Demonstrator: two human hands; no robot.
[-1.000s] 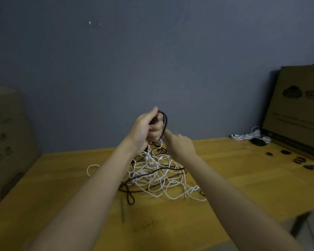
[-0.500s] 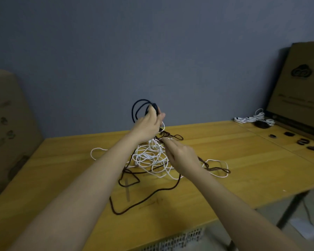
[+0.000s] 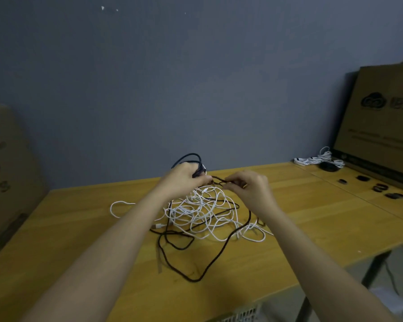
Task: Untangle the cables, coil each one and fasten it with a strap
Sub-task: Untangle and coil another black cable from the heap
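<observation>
Main risk as I judge it: the black cable runs from my hands down through the white cable tangle, so a hard pull could cinch a knot or drag the whole pile toward the table front edge. My loops could also slip and spring apart. My left hand, just above the tangle, has fingers curled around a few coiled black loops. My right hand, beside it and also above the tangle, pinches the same black strand between fingertips; hands close, not touching. Loose straps lie far right of the tangle, near a finished white bundle and cardboard box.
</observation>
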